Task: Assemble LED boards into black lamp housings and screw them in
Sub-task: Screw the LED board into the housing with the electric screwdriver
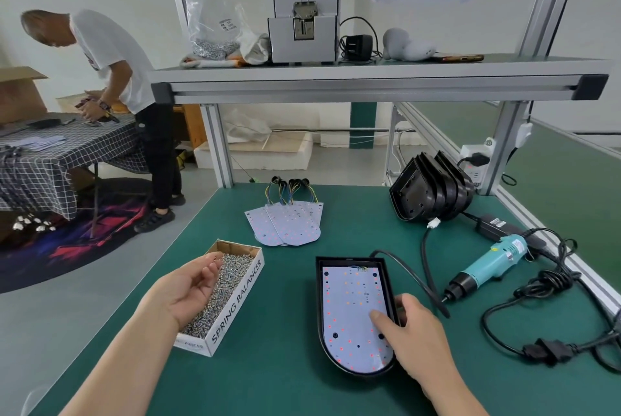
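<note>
The green table [289,284] ends at a slanting left edge at 9 o'clock, just beyond the screw box [235,301], and at an aluminium rail [571,269] at 3 o'clock. Bare mat lies open between the box and the black lamp housing [319,314], and at 6 o'clock between the forearms. The 3 o'clock side is crowded: an electric screwdriver [487,264], tip toward 8 o'clock, and coiled power cords [544,284]. Spare LED boards [289,224] are fanned at 12 o'clock; stacked housings [433,193] stand at 1 o'clock.

The housing lies flat in front of centre, long axis 12 to 6, rounded end toward 6, square end at 12, where its cable [413,277] leaves toward 4. The LED board [349,308] sits inside it, aligned the same way.

The right hand [416,331] grips the housing's right wall, thumb pressed on the board. The left hand [188,288] hangs palm-up and half-curled over the screws [232,277]; I cannot tell whether it holds any
</note>
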Motion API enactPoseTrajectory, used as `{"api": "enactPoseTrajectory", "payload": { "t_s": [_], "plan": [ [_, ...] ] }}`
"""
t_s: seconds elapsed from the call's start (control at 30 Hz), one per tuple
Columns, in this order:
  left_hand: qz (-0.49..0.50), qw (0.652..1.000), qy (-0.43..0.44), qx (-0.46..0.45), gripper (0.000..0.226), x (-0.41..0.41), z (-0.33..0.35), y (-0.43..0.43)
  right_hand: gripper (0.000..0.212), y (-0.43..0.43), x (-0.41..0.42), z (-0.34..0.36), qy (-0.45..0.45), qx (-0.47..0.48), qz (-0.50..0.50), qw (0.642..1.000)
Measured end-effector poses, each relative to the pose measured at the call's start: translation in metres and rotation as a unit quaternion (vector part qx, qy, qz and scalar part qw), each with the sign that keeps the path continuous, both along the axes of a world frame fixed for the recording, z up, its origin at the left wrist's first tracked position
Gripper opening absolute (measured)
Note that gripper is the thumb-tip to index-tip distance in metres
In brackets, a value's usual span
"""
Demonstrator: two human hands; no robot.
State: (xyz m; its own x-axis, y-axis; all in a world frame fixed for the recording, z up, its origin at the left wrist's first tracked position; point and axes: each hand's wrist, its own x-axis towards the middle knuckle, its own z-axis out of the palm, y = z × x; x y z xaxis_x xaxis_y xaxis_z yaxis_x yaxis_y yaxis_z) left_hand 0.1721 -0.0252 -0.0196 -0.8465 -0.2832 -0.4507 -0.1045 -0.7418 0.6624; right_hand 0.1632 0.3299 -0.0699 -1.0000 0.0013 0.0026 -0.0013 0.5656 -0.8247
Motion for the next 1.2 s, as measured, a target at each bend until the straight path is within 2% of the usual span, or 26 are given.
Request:
{"api": "enactPoseTrajectory", "payload": {
  "t_s": [0.17,0.3,0.5,0.73,1.03,1.2],
  "plan": [
    [-0.023,0.999,0.024,0.023,0.015,0.006,0.012,0.016,0.016,0.0,-0.001,-0.001,0.0,0.004,-0.003,1.0],
    [-0.142,0.988,0.025,0.047,0.011,0.009,0.024,0.079,0.017,-0.001,-0.001,0.001,-0.006,0.001,-0.009,1.0],
    [-0.29,0.949,-0.02,0.119,0.002,0.0,0.019,0.188,0.023,-0.001,0.001,0.004,-0.008,-0.005,-0.023,1.0],
    [-0.249,0.957,-0.025,0.144,0.007,-0.006,0.011,0.212,0.035,-0.004,-0.002,0.0,0.008,0.003,-0.034,0.999],
    [-0.224,0.967,-0.025,0.122,0.017,-0.004,0.005,0.211,0.034,-0.003,-0.001,-0.002,0.014,-0.006,-0.029,0.999],
    [-0.211,0.97,-0.047,0.11,0.018,-0.006,0.002,0.214,0.024,0.001,0.004,0.008,0.002,0.006,0.0,1.0]
  ]
}}
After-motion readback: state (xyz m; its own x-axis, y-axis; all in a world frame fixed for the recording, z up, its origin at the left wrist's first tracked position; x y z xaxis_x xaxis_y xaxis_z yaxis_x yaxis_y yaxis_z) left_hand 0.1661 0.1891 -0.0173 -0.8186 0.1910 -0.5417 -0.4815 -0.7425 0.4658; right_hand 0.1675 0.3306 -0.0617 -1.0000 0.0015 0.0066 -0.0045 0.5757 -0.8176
